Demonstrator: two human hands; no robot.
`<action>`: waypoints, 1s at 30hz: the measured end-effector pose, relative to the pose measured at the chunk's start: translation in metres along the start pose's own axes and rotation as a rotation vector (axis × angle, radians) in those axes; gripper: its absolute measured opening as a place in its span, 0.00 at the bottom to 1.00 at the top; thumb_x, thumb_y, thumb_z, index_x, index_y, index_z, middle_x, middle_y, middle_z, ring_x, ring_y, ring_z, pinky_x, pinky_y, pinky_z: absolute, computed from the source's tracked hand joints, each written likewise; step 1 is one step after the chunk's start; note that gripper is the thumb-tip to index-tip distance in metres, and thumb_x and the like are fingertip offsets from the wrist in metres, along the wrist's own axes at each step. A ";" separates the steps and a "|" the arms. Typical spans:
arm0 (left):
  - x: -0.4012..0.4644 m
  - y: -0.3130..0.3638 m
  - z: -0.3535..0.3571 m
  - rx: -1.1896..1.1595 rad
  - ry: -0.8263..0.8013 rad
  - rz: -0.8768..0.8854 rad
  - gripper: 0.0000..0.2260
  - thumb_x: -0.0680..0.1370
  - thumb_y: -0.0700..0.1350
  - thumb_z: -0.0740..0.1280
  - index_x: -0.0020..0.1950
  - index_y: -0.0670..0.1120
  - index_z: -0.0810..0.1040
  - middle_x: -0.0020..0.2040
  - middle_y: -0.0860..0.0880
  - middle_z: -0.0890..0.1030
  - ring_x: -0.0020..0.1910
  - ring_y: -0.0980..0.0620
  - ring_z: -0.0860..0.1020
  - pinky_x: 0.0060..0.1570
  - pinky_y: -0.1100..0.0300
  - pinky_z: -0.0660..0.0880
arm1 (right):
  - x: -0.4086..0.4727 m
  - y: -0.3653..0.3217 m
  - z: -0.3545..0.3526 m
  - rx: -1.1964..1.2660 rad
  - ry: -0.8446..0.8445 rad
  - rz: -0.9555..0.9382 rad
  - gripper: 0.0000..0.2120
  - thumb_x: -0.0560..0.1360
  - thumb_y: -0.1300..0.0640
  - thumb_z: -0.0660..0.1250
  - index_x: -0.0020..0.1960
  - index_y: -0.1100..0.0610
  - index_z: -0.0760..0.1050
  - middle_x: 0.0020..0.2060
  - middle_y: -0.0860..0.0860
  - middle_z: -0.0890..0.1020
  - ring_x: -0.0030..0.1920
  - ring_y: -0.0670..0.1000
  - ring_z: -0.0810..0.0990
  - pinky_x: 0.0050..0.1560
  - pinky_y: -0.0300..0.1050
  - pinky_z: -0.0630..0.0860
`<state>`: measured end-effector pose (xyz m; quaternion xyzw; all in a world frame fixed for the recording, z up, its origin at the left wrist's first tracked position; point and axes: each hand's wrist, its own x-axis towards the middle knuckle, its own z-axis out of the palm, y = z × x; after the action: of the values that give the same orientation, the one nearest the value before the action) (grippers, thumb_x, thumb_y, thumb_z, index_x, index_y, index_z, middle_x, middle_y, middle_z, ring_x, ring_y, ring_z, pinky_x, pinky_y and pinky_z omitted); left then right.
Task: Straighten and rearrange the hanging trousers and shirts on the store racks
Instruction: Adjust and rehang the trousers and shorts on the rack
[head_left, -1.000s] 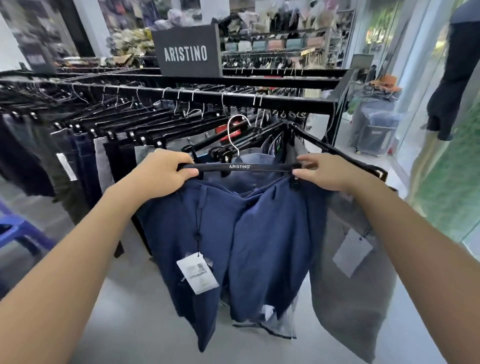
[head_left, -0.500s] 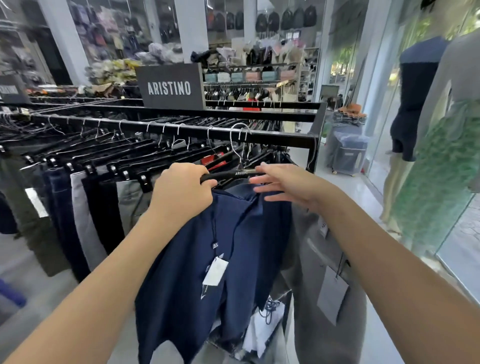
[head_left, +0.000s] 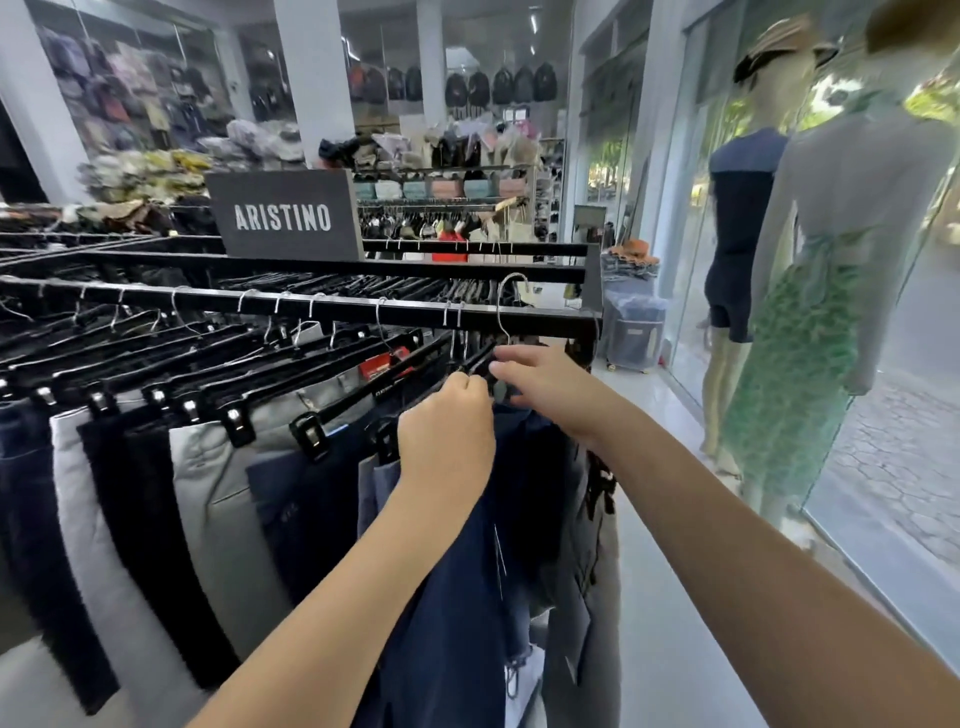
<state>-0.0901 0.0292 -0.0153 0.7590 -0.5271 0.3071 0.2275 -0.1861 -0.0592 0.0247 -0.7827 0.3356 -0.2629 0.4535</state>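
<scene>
1. A black hanger (head_left: 480, 364) is gripped by the left hand (head_left: 447, 431) at the right end of the black rail (head_left: 311, 312).
2. The same hanger is touched by the fingers of the right hand (head_left: 540, 376); its metal hook (head_left: 506, 306) is seen over the rail.
3. Navy trousers (head_left: 452, 597) are hung below both hands.
4. A row of trousers on clip hangers (head_left: 208, 405) is seen to the left.
5. A sign reading ARISTINO (head_left: 283, 215) is placed far behind the rail.
6. Two mannequins (head_left: 831, 260) are seen at the right, near the glass.
</scene>
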 end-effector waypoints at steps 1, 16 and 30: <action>-0.003 0.002 0.006 0.025 -0.022 0.009 0.14 0.61 0.43 0.81 0.33 0.45 0.75 0.28 0.51 0.73 0.18 0.50 0.72 0.22 0.65 0.55 | -0.001 0.001 0.004 -0.063 -0.019 0.019 0.19 0.81 0.54 0.61 0.69 0.60 0.73 0.63 0.54 0.77 0.57 0.53 0.77 0.62 0.48 0.74; 0.027 -0.028 -0.001 -0.591 -0.529 0.036 0.08 0.75 0.47 0.66 0.46 0.47 0.84 0.42 0.50 0.83 0.43 0.52 0.80 0.45 0.60 0.76 | 0.017 0.014 0.018 -0.513 0.122 0.199 0.15 0.76 0.58 0.61 0.60 0.58 0.79 0.51 0.59 0.82 0.39 0.57 0.83 0.46 0.48 0.82; 0.065 -0.071 0.052 -0.161 -0.453 0.065 0.02 0.73 0.41 0.67 0.41 0.43 0.75 0.41 0.47 0.73 0.40 0.46 0.75 0.36 0.59 0.68 | 0.006 0.022 0.013 -0.724 0.239 0.227 0.19 0.75 0.57 0.62 0.64 0.51 0.78 0.60 0.55 0.80 0.55 0.56 0.80 0.57 0.47 0.78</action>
<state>0.0048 -0.0242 -0.0076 0.7704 -0.6118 0.0931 0.1533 -0.1791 -0.0652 -0.0003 -0.8137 0.5414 -0.1652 0.1323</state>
